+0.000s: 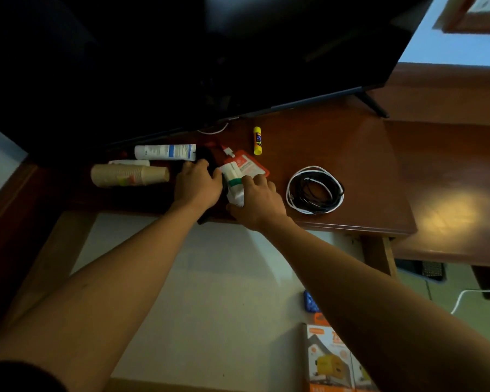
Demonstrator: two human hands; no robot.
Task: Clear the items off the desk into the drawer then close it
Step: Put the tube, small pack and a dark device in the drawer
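Observation:
On the dark wooden desk (351, 171), my left hand (197, 183) curls round a black object (207, 159) that is mostly hidden under it. My right hand (259, 200) grips a white tube with a green band (234, 182), which lies over a red pouch (249, 164). Left of the hands lie a stack of paper cups (128, 175) on its side and a white and blue tube (164, 152). A yellow glue stick (257, 140) lies behind, and a coil of black and white cable (314, 189) sits to the right. The open drawer (210, 278) with a pale bottom is below the desk edge.
A large black screen (210, 58) overhangs the back of the desk, its foot (372, 104) at the right. In the drawer's right corner lie an orange box (328, 360) and a blue item (310, 301). A white cable (470, 295) runs on the floor at right.

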